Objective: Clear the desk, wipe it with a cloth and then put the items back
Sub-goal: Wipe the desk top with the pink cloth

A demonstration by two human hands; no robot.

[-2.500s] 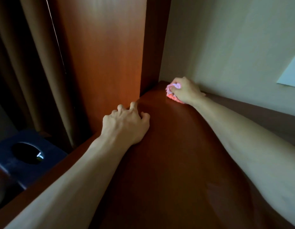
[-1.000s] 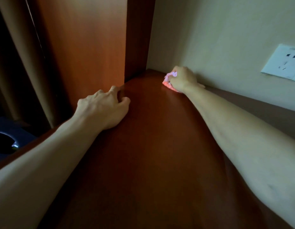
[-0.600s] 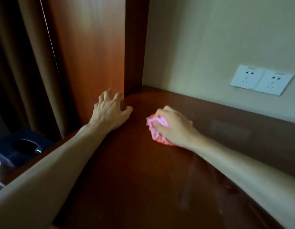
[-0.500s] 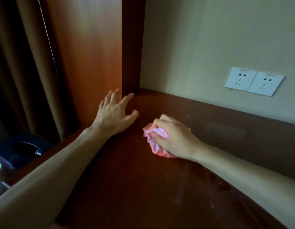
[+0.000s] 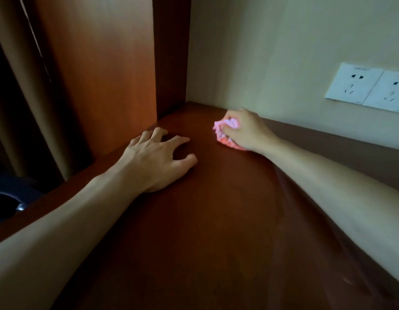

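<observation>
Cloth (image 5: 225,133), pink, bunched in right hand (image 5: 245,130), fingers curled round it, far on worktop (image 5: 216,220). Left hand (image 5: 153,159) rests there, fingers spread.

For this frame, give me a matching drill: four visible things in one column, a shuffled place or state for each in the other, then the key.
Things:
1. left hand
2. right hand
3. cloth
4. wall sockets

Places or states:
A. pink, bunched up on the desk near the back wall
B. white, mounted on the wall at the right
C. grips the cloth
D. rests on the desk, fingers spread, holding nothing

Pairs: 1-D, 2-C, 3-A, 4-B
</observation>
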